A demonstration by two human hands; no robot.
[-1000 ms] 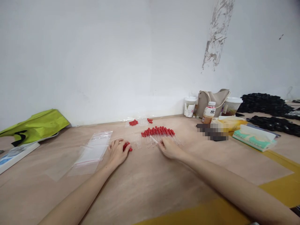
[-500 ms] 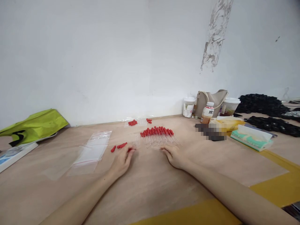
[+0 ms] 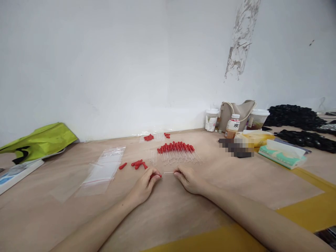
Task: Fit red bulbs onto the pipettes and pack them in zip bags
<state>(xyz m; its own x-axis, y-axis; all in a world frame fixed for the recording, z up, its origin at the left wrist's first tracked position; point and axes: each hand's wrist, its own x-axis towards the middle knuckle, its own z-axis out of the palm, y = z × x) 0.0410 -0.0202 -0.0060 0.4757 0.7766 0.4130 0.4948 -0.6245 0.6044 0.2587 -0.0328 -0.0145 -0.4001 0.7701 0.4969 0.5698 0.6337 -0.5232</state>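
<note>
My left hand (image 3: 147, 183) is closed on a red rubber dropper bulb (image 3: 160, 175), its end peeking out at the fingertips. A thin clear dropper tube (image 3: 168, 173) is pinched in my right hand (image 3: 189, 179) and points left toward the bulb, with a small gap between them. Just beyond my left hand lie several loose red bulbs (image 3: 138, 163), and one more bulb (image 3: 123, 166) sits apart to their left. Behind both hands, a fanned row of droppers with red bulbs (image 3: 177, 147) rests on the table, beside several bare clear tubes (image 3: 153, 158).
Clear zip bags (image 3: 103, 168) lie at left, near a yellow-green bag (image 3: 44, 140) and a white power strip (image 3: 21, 175). More red bulbs (image 3: 148, 137) sit by the wall. On the right are a bottle (image 3: 232, 126), lidded cups (image 3: 211, 120) and a tissue pack (image 3: 282, 154).
My left hand has moved right, bringing a bulb from the loose pile, which has shifted. My right hand has drawn slightly nearer to me and left with the tube.
</note>
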